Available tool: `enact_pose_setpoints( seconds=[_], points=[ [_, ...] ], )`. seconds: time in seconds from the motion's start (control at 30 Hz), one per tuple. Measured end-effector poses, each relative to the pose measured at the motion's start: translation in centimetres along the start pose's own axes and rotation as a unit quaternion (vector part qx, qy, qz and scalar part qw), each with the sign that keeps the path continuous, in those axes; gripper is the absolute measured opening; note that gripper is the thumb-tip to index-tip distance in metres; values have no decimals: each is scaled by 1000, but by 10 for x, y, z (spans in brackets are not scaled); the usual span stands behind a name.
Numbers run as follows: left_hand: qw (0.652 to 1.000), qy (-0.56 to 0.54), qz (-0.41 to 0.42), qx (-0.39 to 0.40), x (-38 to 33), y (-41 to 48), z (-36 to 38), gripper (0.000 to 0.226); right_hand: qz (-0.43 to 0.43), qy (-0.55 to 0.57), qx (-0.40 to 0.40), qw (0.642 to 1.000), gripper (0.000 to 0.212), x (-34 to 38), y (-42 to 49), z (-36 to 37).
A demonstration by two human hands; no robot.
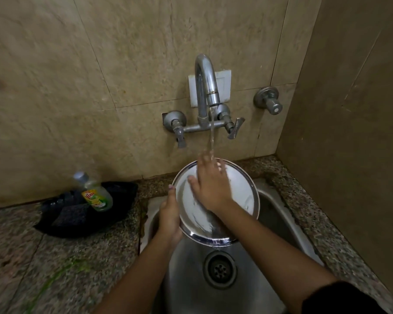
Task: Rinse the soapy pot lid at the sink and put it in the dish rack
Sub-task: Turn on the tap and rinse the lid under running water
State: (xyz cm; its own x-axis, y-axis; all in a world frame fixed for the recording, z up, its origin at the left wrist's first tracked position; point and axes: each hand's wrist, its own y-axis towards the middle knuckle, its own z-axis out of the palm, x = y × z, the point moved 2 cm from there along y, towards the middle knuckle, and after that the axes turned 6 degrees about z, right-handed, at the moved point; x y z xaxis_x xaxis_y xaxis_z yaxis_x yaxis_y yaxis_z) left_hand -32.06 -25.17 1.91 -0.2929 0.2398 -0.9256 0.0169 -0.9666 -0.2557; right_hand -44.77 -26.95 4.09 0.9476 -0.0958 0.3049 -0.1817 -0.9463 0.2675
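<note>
- The left hand clamps the lid at its left edge, thumb over the rim, fingers hidden behind.
- The right hand lies flat and open on the lid's face, fingertips blurred under the stream of water from the tap.
- The lid is tilted over the sink, its top edge nearest the water.
- It is round steel, still streaked white with soap.
- No dish rack is in view; I judge the rinse unfinished.
</note>
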Motion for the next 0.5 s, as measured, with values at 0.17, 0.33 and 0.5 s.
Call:
enact_pose_setpoints(
  seconds=[0.17,0.33,0.5],
  points=[
    [999,-30,-3,-24,-1,11,-7,47,-205,-9,115,972,60,9,-69,11],
    [1000,10,3,-17,7,7,-17,44,-64,-84,121,987,71,-67,-77,2],
    [998,7,-70,8,22,1,-5,58,-1,-33,76,997,77,-37,-18,6]
  ],
)
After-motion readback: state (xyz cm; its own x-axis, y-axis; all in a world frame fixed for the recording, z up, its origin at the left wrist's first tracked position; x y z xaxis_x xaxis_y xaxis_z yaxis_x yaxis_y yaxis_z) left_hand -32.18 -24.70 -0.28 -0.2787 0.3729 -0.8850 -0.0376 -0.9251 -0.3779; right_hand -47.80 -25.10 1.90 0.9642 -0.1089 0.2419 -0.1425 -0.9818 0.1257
